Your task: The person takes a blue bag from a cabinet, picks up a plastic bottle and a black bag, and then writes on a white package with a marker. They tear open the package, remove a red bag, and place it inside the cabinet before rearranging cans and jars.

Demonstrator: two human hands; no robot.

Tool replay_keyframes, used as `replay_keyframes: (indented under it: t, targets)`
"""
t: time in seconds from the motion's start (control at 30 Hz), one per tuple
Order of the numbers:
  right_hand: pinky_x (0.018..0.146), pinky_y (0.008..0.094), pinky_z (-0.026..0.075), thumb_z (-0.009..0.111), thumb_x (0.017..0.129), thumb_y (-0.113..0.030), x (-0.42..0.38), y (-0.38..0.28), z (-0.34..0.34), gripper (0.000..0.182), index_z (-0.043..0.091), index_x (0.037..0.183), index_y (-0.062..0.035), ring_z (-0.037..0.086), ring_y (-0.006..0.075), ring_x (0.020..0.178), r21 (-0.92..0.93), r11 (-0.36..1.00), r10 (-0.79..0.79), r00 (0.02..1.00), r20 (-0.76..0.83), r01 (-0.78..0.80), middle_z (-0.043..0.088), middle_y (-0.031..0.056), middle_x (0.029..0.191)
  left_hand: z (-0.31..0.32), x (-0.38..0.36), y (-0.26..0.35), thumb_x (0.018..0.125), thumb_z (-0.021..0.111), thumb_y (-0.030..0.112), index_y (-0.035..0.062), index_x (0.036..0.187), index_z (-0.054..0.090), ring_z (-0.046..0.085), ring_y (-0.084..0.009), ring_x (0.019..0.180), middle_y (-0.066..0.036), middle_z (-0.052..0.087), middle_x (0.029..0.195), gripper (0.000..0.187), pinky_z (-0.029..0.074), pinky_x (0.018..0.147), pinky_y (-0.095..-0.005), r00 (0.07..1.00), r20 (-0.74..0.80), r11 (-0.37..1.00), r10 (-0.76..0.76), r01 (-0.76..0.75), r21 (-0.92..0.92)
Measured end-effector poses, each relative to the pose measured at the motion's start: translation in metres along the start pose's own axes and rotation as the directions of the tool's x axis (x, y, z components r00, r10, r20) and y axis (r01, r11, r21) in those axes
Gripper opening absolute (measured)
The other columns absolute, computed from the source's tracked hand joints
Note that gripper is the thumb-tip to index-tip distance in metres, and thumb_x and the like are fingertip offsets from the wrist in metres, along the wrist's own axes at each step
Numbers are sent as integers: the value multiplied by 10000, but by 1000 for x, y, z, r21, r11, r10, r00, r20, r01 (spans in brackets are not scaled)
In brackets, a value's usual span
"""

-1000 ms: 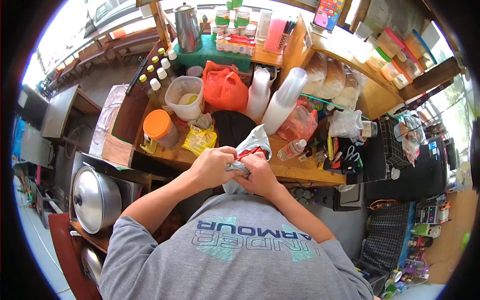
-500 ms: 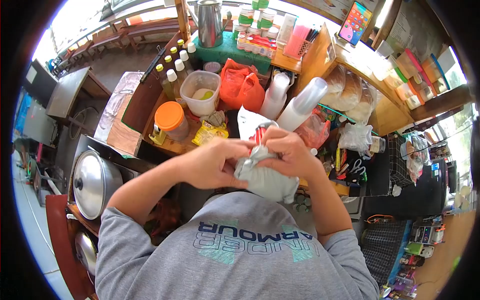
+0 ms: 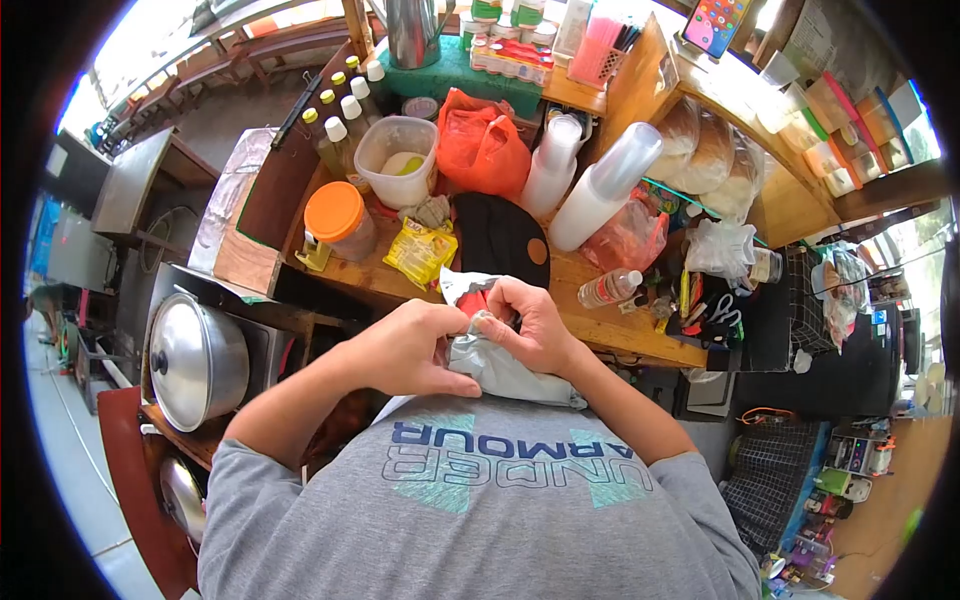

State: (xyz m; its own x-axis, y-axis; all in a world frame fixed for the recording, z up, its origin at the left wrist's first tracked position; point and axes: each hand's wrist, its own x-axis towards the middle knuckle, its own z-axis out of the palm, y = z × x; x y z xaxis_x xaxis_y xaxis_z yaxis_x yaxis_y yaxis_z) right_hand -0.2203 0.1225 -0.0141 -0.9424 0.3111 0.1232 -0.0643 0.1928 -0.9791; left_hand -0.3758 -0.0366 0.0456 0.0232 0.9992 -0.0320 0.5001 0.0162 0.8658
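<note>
Close to my chest, both hands work on a pale grey plastic bag [image 3: 500, 368]. My right hand [image 3: 530, 325] pinches the bag's gathered upper part between thumb and fingers. My left hand [image 3: 408, 348] grips the bag's left side near its opening, with the thumb stretched along it. Something red [image 3: 473, 301] shows in the mouth of the bag, mostly hidden by fingers and plastic. Just beyond the bag, a black cap [image 3: 497, 238] lies on the wooden counter [image 3: 580, 335]. A yellow packet [image 3: 421, 250] is left of the cap.
A clear bottle [image 3: 610, 288] lies to the right, near stacked plastic cups [image 3: 607, 187]. Farther back are a red plastic bag [image 3: 483, 150], a white tub [image 3: 397, 165] and an orange-lidded jar [image 3: 340, 217]. A large lidded pot [image 3: 197, 350] stands at the left.
Both hands and the bag have come down and slightly left, nearer my chest. The black cap and clear bottle are now more fully visible. My view has tilted a little.
</note>
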Motion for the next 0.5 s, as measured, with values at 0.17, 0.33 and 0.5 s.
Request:
replay_keyframes:
  t: [0.17,0.33,0.5]
  targets:
    - [657,357,359,618,935,-402,7,22,-6,417,548,730,-46,457,223,636,-294,941,-188,982,-32,170,523,89,695,-11,17,11,756,823,373,-39,868,656,674,-254,667,-153,658,723,459,540,645,-356,963,214,986,-164,162,27]
    - [660,362,355,570,968,-375,1,21,1,474,526,624,-52,462,281,601,-276,950,-146,989,21,147,494,110,586,-1,35,14,797,714,574,-55,773,651,661,-391,704,-228,655,726,633,533,685,-459,901,325,890,-288,127,437]
    - [635,408,412,718,862,-275,-19,10,0,412,515,601,-30,486,293,572,-309,951,-37,975,-221,-34,506,121,588,6,41,26,817,730,482,-35,773,677,668,-406,744,-239,668,763,522,533,702,-467,928,282,882,-243,90,462]
